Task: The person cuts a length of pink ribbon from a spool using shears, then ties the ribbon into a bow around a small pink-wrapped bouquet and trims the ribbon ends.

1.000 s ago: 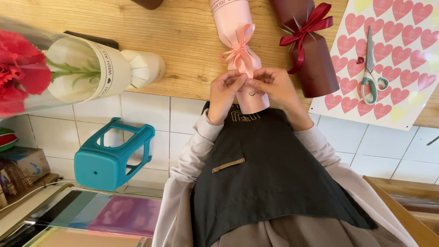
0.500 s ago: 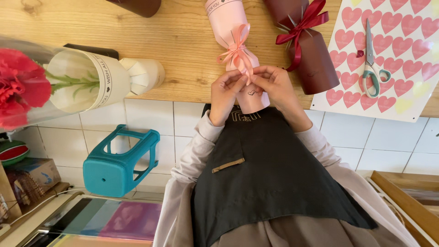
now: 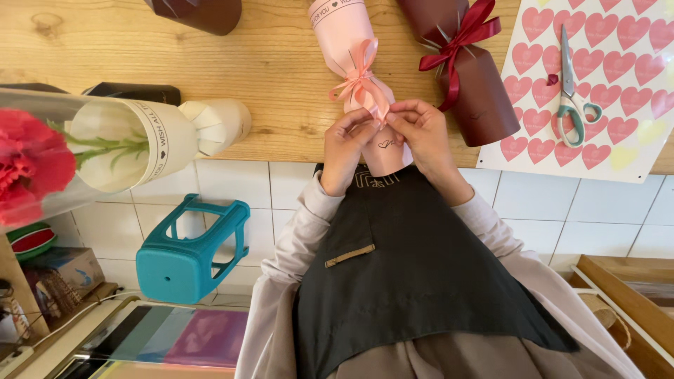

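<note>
Matt pink paper wrap point(image 3: 347, 35) with satin ribbon point(image 3: 359, 78) lies on smooth grained wood table point(image 3: 210, 84).

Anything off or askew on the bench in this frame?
Nothing damaged or spilled. Only the clear flower sleeve with the red carnation overhangs the wooden table edge. Both hands pinch the pink ribbon on the pink bouquet.

left hand point(image 3: 345, 144) and right hand point(image 3: 421, 130) together, fingertips pinched
</note>
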